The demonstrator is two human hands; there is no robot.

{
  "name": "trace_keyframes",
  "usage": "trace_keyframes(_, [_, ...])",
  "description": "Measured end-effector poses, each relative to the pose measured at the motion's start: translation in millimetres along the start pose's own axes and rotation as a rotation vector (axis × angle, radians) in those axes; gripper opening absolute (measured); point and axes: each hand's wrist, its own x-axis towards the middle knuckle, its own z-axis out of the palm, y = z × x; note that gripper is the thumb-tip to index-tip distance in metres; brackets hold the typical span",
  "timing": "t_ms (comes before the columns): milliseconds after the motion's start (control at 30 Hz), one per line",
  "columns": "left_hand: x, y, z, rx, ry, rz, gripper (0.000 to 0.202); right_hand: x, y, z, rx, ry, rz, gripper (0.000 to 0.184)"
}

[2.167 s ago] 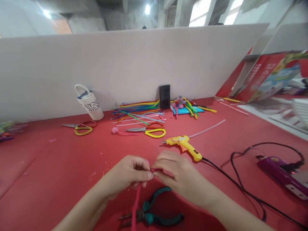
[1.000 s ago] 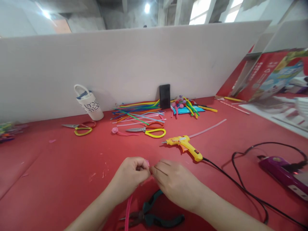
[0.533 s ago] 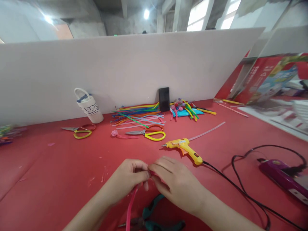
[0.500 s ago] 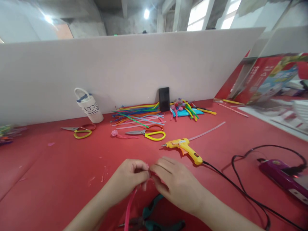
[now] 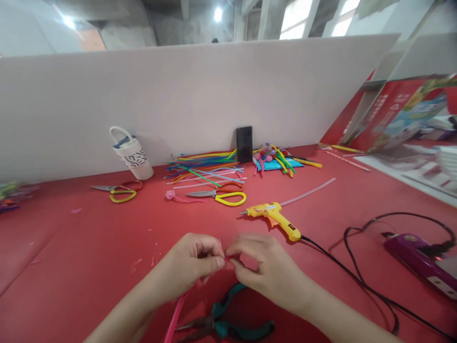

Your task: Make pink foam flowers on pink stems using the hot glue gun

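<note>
My left hand (image 5: 202, 259) is closed in a pinch on a pink pipe cleaner (image 5: 176, 314), whose long tail hangs down toward the bottom edge of the view. Against it, my right hand (image 5: 255, 259) pinches a small pink end of the same strand with thumb and forefinger. The fingers hide most of the part between the hands. Below them, pliers (image 5: 228, 328) with teal and black handles lie with the handles spread. Ahead to the right, a yellow glue gun (image 5: 274, 216) rests on its side, a clear glue stick (image 5: 309, 192) poking out of its back.
Scissors (image 5: 230, 199) and a pink pipe-cleaner flower (image 5: 171, 195) lie ahead, before a pile of coloured pipe cleaners (image 5: 203, 164). More scissors (image 5: 123, 194) sit near a white cup (image 5: 134, 157). A black phone (image 5: 244, 144) leans on the partition. A cord runs to a purple power strip (image 5: 417, 259).
My right hand has shifted slightly right, with its thumb and forefinger more visibly curved in a pinch. The hanging pink tail has swung left, uncovering more of the pliers.
</note>
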Motion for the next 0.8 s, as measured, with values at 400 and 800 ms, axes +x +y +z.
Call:
trace_keyframes(400, [4.7, -3.7, 0.0, -0.259, -0.012, -0.05, 0.018, 2.9, -1.0, -15.2, 0.003, 0.167, 0.08, 0.011])
trace_keyframes(800, [1.1, -2.4, 13.1, -0.264, -0.023, -0.003, 0.017, 4.8, -3.7, -13.8, 0.078, 0.15, 0.121, 0.013])
